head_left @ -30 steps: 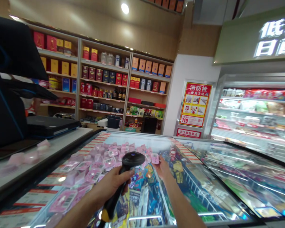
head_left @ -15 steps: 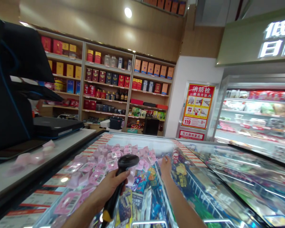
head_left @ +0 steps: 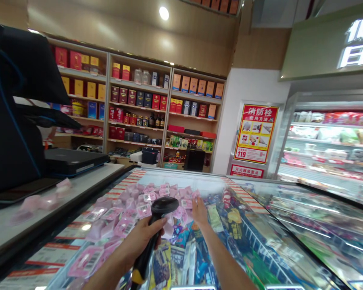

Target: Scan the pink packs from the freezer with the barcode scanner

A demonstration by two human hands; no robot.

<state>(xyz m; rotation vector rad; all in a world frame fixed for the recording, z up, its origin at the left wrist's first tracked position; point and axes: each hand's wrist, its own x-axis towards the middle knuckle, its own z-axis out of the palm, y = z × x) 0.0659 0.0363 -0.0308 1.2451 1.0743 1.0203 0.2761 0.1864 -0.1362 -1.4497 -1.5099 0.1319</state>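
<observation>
My left hand [head_left: 147,235] is wrapped around the handle of a black barcode scanner [head_left: 165,204] with a yellow patch low on its grip. The scanner's head points away over the glass top of a chest freezer. Many small pink packs [head_left: 124,226] with white barcode labels are spread on that glass. At the right end of the pile, my right hand [head_left: 199,210] has its fingers stretched up against a pink pack [head_left: 196,194]. Those fingers are slightly blurred, and nothing held shows in them.
Colourful frozen packets [head_left: 161,268] lie under the glass, with a wire basket divider [head_left: 261,245]. On the left, a counter [head_left: 57,199] carries a black till terminal [head_left: 21,100] and several pink packs [head_left: 50,200]. Boxed goods fill shelves [head_left: 139,108] behind; a lit fridge [head_left: 329,149] stands right.
My right hand has moved left to the end of the pink pile, uncovering a pale green packet under the glass. My left hand keeps the scanner in nearly the same place.
</observation>
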